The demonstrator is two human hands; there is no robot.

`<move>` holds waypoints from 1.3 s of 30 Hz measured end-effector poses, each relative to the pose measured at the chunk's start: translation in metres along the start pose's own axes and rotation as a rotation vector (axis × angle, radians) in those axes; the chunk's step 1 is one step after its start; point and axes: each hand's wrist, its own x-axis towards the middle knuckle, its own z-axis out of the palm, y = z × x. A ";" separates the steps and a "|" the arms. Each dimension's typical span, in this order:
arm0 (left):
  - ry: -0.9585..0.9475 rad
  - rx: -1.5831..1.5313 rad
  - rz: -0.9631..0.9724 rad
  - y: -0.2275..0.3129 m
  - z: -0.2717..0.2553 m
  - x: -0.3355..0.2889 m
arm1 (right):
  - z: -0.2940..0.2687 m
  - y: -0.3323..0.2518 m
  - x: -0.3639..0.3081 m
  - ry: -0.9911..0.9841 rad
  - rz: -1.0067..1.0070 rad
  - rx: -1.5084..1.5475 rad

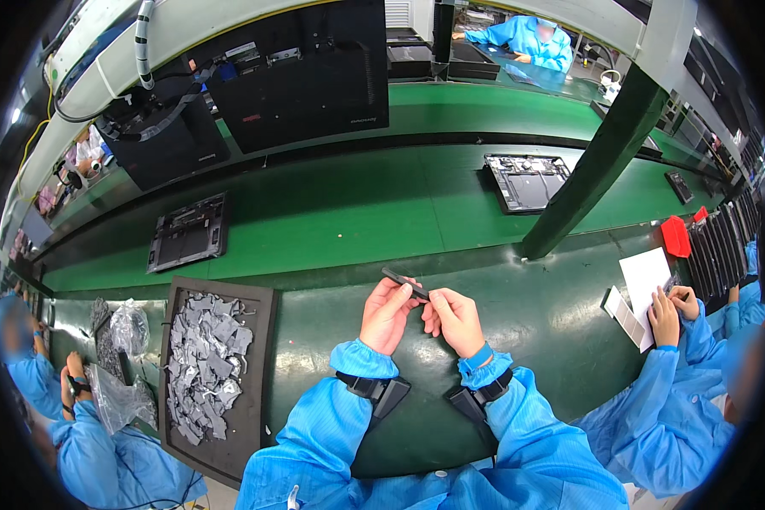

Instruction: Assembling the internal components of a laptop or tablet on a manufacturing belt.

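Between my two hands, above the green bench, is a small black bar-shaped part (405,283). My left hand (388,313) pinches it between thumb and fingers, and the part tilts down toward the right. At its lower right end my right hand (452,319) has thumb and fingers closed on it. To the left of my forearms lies a black tray (266,357) with a raised rim. It holds a heap of small dark grey pieces (206,365), several of them with shiny bits.
A green conveyor (340,204) runs across beyond the bench, carrying open black device housings (189,232) (527,182). A dark green post (599,161) rises at right. Co-workers in blue sit on both sides; one handles white sheets (646,280). Red bins (676,236) stand at far right.
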 end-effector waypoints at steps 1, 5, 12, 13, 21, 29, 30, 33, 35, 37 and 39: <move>0.003 0.001 0.003 0.000 0.001 0.000 | 0.000 0.000 0.000 0.004 0.012 -0.007; 0.025 -0.021 0.013 -0.002 0.001 0.000 | 0.000 -0.002 -0.001 0.005 0.024 0.012; 0.004 -0.051 0.020 -0.002 0.002 0.000 | 0.002 -0.002 -0.002 0.007 0.000 0.016; 0.001 -0.039 0.018 -0.003 0.001 0.000 | 0.002 -0.003 -0.001 0.016 0.008 0.026; 0.045 -0.015 -0.012 0.003 0.010 -0.001 | 0.003 -0.005 -0.002 0.012 0.028 0.028; 0.000 -0.044 -0.003 0.000 0.005 -0.002 | 0.006 -0.009 -0.003 -0.005 0.009 0.065; 0.000 -0.045 -0.004 0.000 0.005 -0.002 | 0.005 -0.008 -0.003 -0.004 0.009 0.065; 0.030 -0.018 -0.015 0.000 0.005 -0.002 | 0.004 -0.007 -0.004 -0.054 0.013 0.001; 0.026 -0.026 -0.014 0.000 0.005 -0.002 | 0.006 -0.010 -0.005 -0.058 0.020 -0.015; 0.019 -0.023 -0.009 0.000 0.006 -0.002 | 0.006 -0.008 -0.004 -0.052 0.023 -0.003; 0.012 -0.020 -0.003 0.000 0.005 -0.001 | 0.004 -0.005 -0.003 -0.047 0.025 0.009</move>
